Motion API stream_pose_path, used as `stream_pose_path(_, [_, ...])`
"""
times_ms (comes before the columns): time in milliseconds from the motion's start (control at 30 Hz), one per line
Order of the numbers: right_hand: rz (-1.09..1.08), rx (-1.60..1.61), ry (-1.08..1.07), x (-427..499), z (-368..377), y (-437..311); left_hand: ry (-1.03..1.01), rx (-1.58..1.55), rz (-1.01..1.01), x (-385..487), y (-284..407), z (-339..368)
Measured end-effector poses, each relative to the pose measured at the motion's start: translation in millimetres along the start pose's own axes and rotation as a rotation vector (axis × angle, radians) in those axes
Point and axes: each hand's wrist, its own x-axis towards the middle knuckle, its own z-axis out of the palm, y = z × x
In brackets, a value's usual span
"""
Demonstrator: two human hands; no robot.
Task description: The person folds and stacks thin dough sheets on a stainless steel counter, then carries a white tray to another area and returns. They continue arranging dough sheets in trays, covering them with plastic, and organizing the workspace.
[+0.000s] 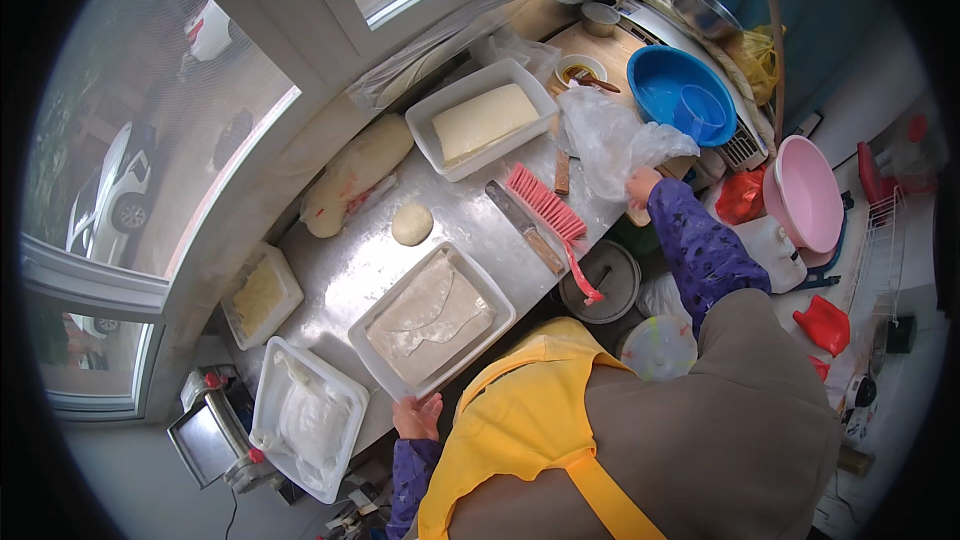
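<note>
A white plastic tub point(504, 298) stands at the table's near edge, holding a flat slab of dough point(431, 319) with a folded, floured flap on top. My left hand point(418, 418) is at the tub's near corner, fingers against the rim. My right hand point(643, 187) reaches out to the right and has hold of the lower edge of a crumpled clear plastic bag point(604, 139); its fingertips are partly hidden. Beyond the tub sits a round dough ball point(412, 225). Between the tub and the bag lie a pink-bristled brush point(546, 201) and a wooden-handled scraper blade point(525, 227).
Along the window are a long covered dough roll point(364, 165) and another tub point(480, 165) with a dough block. A tray point(356, 427) with a bagged lump and a small tub point(281, 315) are at left. A blue basin point(652, 79), pink basin point(806, 191) and lidded pot point(600, 281) stand right.
</note>
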Motion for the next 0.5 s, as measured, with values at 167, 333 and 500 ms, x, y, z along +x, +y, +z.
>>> stream_pose_path(167, [0.527,0.454,-0.071,-32,56,-29,-0.016,0.053,-0.027,3,6,0])
stream_pose_path(333, [0.472,0.514,0.025,-59,-7,-67,-0.030,0.018,-0.049,6,7,-1])
stream_pose_path(500, [0.214,0.249,0.552,-10,-95,-88,0.059,-0.036,-0.048,10,2,7])
